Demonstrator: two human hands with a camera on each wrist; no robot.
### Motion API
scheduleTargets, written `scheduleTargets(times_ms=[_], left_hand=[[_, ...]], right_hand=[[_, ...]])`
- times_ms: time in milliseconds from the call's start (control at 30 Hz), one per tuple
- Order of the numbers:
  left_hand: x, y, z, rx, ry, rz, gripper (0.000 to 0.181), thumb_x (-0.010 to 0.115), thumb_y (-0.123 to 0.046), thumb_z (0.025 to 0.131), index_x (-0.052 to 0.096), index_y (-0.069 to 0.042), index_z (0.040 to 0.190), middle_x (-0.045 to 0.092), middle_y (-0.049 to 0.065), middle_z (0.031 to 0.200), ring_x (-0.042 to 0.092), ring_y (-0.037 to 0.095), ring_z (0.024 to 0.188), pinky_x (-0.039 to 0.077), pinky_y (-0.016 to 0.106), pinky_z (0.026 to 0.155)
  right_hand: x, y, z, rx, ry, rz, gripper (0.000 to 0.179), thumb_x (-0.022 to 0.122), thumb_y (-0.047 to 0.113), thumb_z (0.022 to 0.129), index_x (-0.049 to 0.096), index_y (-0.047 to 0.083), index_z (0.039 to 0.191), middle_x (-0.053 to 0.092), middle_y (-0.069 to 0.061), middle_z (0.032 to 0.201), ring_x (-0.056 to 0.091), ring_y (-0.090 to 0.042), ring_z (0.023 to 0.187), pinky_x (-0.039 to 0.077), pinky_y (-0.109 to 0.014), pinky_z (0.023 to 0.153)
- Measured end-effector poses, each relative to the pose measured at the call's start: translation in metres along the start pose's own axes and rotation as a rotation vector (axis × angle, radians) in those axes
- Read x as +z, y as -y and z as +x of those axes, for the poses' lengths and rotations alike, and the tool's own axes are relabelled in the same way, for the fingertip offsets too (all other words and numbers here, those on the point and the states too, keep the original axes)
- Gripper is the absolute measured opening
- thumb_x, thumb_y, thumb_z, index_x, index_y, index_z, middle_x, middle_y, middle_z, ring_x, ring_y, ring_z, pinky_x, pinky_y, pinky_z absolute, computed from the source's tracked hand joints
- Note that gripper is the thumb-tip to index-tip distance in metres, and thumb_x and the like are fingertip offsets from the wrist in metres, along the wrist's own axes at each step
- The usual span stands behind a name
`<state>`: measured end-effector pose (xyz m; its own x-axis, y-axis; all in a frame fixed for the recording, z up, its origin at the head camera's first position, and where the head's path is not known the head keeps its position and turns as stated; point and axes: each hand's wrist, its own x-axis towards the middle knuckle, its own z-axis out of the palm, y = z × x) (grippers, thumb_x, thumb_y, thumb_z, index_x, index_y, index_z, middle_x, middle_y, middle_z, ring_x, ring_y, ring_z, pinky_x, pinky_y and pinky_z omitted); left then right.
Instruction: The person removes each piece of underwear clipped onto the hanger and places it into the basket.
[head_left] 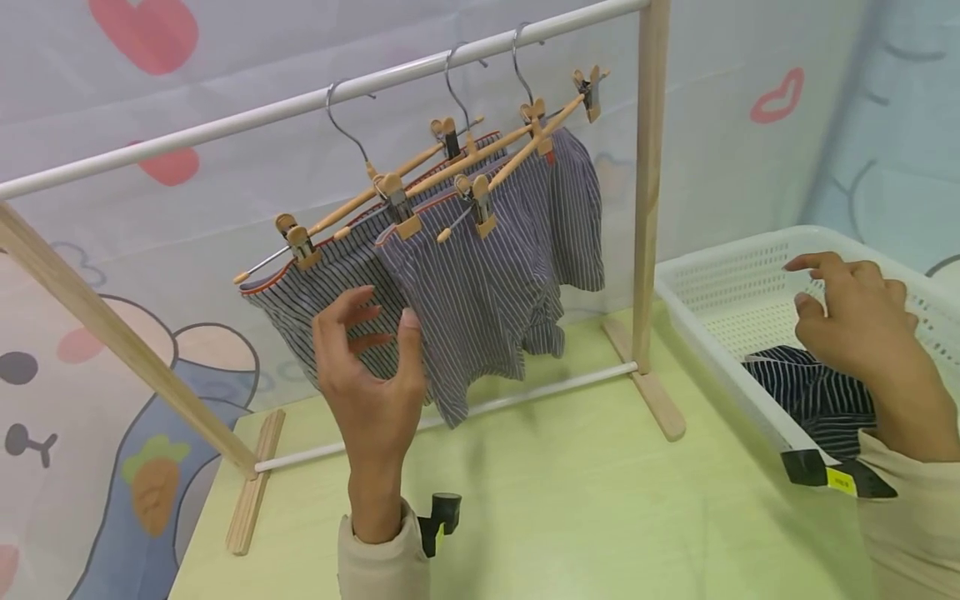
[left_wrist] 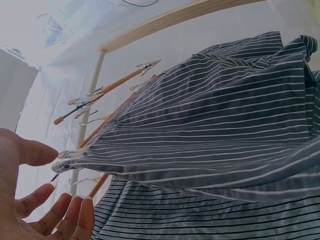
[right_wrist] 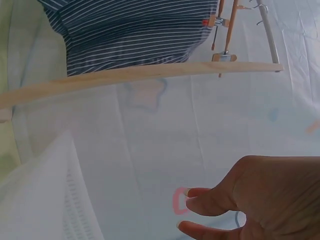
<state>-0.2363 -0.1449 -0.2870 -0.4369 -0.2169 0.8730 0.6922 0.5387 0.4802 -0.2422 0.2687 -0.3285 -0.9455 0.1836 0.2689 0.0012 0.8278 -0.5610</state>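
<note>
The left hand [head_left: 371, 367], fingers curved and parted from the thumb with nothing gripped, was just before the near striped garment [head_left: 480, 292] — one of several hanging from wooden clip hangers [head_left: 566, 115] on the white rail [head_left: 225, 125]. To the right, the right hand [head_left: 862, 321] — loosely bent, unladen — hovered over the white basket [head_left: 723, 362], where a dark striped garment [head_left: 806, 400] lay.

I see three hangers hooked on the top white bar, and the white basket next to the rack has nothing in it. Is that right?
Not quite: the white basket isn't empty. The head view shows dark striped clothing lying in it. The three hangers are hooked on the top white bar, just as you said.
</note>
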Motion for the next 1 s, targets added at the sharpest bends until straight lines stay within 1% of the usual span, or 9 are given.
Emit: scheduleTargets(times_ms=[167, 233, 267, 333, 400, 533, 700, 800, 1000], left_hand=[[0.0, 0.0, 0.0, -0.007, 0.011, 0.005, 0.038, 0.067, -0.014, 0.092, 0.057, 0.002, 0.125, 0.059, 0.02, 0.118, 0.059, 0.023, 0.108, 0.054, 0.025, 0.083], [-0.001, 0.0, 0.001, -0.013, 0.021, 0.008, 0.039, 0.067, -0.014, 0.092, 0.057, 0.001, 0.126, 0.06, 0.019, 0.12, 0.058, 0.023, 0.111, 0.053, 0.026, 0.084], [-0.001, 0.0, 0.001, -0.015, 0.029, 0.009, 0.039, 0.067, -0.014, 0.093, 0.056, 0.001, 0.127, 0.06, 0.018, 0.121, 0.058, 0.023, 0.112, 0.053, 0.026, 0.085], [-0.001, 0.002, 0.0, -0.017, 0.048, 0.008, 0.041, 0.067, -0.014, 0.093, 0.055, 0.001, 0.129, 0.06, 0.017, 0.124, 0.057, 0.023, 0.115, 0.053, 0.027, 0.087], [-0.001, 0.002, 0.0, -0.024, 0.069, 0.014, 0.043, 0.067, -0.014, 0.093, 0.054, 0.001, 0.131, 0.059, 0.016, 0.127, 0.057, 0.023, 0.118, 0.054, 0.029, 0.089], [0.0, 0.003, 0.0, -0.031, 0.091, 0.011, 0.044, 0.067, -0.014, 0.093, 0.052, 0.0, 0.133, 0.059, 0.014, 0.13, 0.057, 0.022, 0.12, 0.054, 0.031, 0.091], [0.001, 0.006, 0.003, -0.024, 0.089, -0.025, 0.044, 0.066, -0.013, 0.094, 0.051, 0.001, 0.133, 0.059, 0.014, 0.128, 0.059, 0.022, 0.117, 0.055, 0.032, 0.09], [0.002, 0.008, 0.005, -0.02, 0.092, -0.029, 0.044, 0.065, -0.012, 0.094, 0.05, 0.001, 0.134, 0.058, 0.015, 0.13, 0.06, 0.023, 0.117, 0.056, 0.034, 0.089], [0.005, 0.005, 0.016, -0.021, 0.101, -0.035, 0.05, 0.065, -0.014, 0.095, 0.044, -0.003, 0.139, 0.058, 0.012, 0.135, 0.063, 0.022, 0.117, 0.057, 0.037, 0.089]], right_hand=[[0.003, 0.001, 0.002, -0.127, -0.01, 0.01, 0.04, 0.04, 0.01, 0.102, 0.038, -0.006, 0.138, 0.04, -0.041, 0.131, 0.03, -0.061, 0.116, 0.02, -0.073, 0.091], [0.004, 0.003, 0.003, -0.176, 0.003, 0.016, 0.04, 0.044, 0.011, 0.102, 0.04, -0.008, 0.137, 0.044, -0.041, 0.128, 0.035, -0.057, 0.115, 0.023, -0.069, 0.093], [0.004, 0.004, 0.003, -0.187, 0.019, 0.024, 0.041, 0.046, 0.013, 0.102, 0.04, -0.008, 0.136, 0.045, -0.041, 0.128, 0.037, -0.057, 0.114, 0.025, -0.069, 0.092], [0.005, 0.008, 0.003, -0.195, 0.048, 0.038, 0.042, 0.047, 0.016, 0.103, 0.04, -0.009, 0.137, 0.045, -0.04, 0.129, 0.039, -0.057, 0.115, 0.03, -0.067, 0.09], [0.007, 0.011, 0.003, -0.191, 0.08, 0.051, 0.045, 0.046, 0.02, 0.104, 0.04, -0.009, 0.138, 0.043, -0.039, 0.133, 0.038, -0.057, 0.119, 0.034, -0.067, 0.089], [0.01, 0.016, 0.004, -0.191, 0.117, 0.061, 0.048, 0.047, 0.025, 0.104, 0.041, -0.008, 0.139, 0.042, -0.036, 0.136, 0.039, -0.055, 0.122, 0.035, -0.069, 0.091], [0.011, 0.021, 0.004, -0.203, 0.141, 0.062, 0.049, 0.049, 0.027, 0.104, 0.042, -0.006, 0.139, 0.044, -0.035, 0.138, 0.041, -0.054, 0.124, 0.036, -0.07, 0.091], [0.013, 0.024, 0.003, -0.212, 0.155, 0.064, 0.049, 0.049, 0.027, 0.104, 0.042, -0.005, 0.14, 0.045, -0.034, 0.138, 0.041, -0.054, 0.125, 0.037, -0.07, 0.091], [0.019, 0.029, 0.002, -0.251, 0.13, 0.067, 0.044, 0.051, 0.022, 0.103, 0.046, -0.006, 0.136, 0.05, -0.034, 0.132, 0.045, -0.053, 0.121, 0.039, -0.067, 0.089]])
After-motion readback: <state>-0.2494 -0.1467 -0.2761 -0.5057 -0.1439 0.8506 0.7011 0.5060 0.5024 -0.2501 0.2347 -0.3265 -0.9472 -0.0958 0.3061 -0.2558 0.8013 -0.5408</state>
